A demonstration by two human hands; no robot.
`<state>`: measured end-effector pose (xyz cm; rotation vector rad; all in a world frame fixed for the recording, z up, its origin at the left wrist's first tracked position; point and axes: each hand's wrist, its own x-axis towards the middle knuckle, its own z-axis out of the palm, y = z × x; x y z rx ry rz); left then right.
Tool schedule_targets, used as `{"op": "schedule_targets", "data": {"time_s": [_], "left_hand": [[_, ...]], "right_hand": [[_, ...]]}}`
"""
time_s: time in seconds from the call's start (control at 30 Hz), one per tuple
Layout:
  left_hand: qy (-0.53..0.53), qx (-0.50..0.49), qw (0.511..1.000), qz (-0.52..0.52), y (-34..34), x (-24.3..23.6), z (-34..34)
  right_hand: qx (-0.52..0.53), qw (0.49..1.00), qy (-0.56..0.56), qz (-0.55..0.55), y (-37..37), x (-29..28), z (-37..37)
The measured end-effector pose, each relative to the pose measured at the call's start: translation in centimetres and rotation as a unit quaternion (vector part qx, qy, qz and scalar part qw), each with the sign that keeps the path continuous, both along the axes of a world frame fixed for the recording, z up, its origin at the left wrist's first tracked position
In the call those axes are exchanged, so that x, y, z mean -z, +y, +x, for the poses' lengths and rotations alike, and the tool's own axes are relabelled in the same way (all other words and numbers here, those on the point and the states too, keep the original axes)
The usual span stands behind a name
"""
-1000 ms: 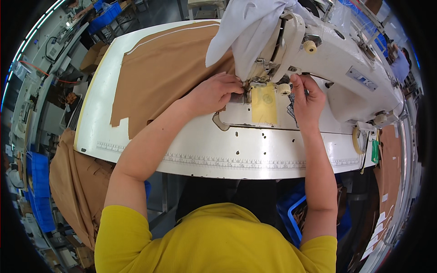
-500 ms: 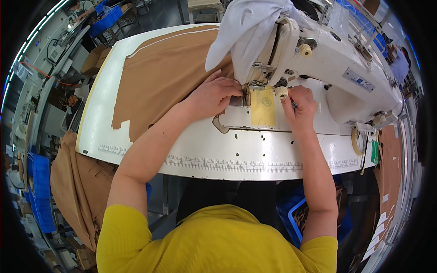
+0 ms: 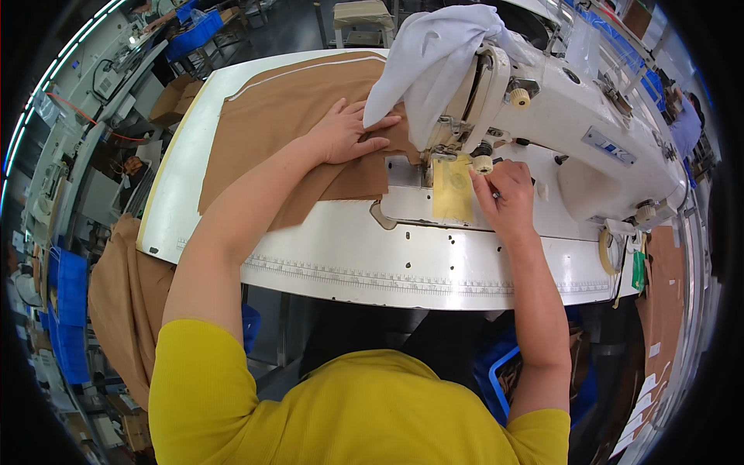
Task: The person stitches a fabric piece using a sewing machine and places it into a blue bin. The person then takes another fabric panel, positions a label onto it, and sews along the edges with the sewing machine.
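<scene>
Brown fabric (image 3: 271,116) lies on the white sewing table (image 3: 310,240), with a white strip along its far edge and a folded flap at its near side. My left hand (image 3: 345,136) rests on the fabric with its fingers spread, left of the needle area of the white sewing machine (image 3: 573,116). Right of the needle, my right hand (image 3: 508,198) is closed beside the machine's cream knob. Small dark bits of an object show between its fingers, too little to name. A yellow plate or paper (image 3: 452,194) lies on the machine bed between my hands.
A white cloth (image 3: 434,58) hangs over the machine head. More brown fabric (image 3: 128,302) hangs at the table's left, and brown pieces (image 3: 663,294) hang at the right. Beneath the table is a blue bin (image 3: 496,372). A ruler strip (image 3: 372,279) runs along the front edge.
My left hand has moved left and away from the needle area, its fingers spreading on the fabric. The fabric's near part has shifted and folded over. My right hand stays beside the machine.
</scene>
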<state>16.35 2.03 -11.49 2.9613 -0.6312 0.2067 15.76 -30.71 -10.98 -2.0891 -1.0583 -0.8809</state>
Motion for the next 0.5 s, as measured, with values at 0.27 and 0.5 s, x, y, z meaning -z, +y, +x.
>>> {"op": "schedule_targets", "data": {"time_s": [0.27, 0.5], "left_hand": [[0.062, -0.395, 0.913, -0.08, -0.6, 0.3, -9.1], [0.09, -0.14, 0.985, -0.046, -2.9, 0.0, -11.4]], "right_hand": [[-0.114, 0.96, 0.24, -0.09, 0.8, -0.4, -2.5], [-0.123, 0.947, 0.221, -0.196, 2.5, -1.7, -5.4]]}}
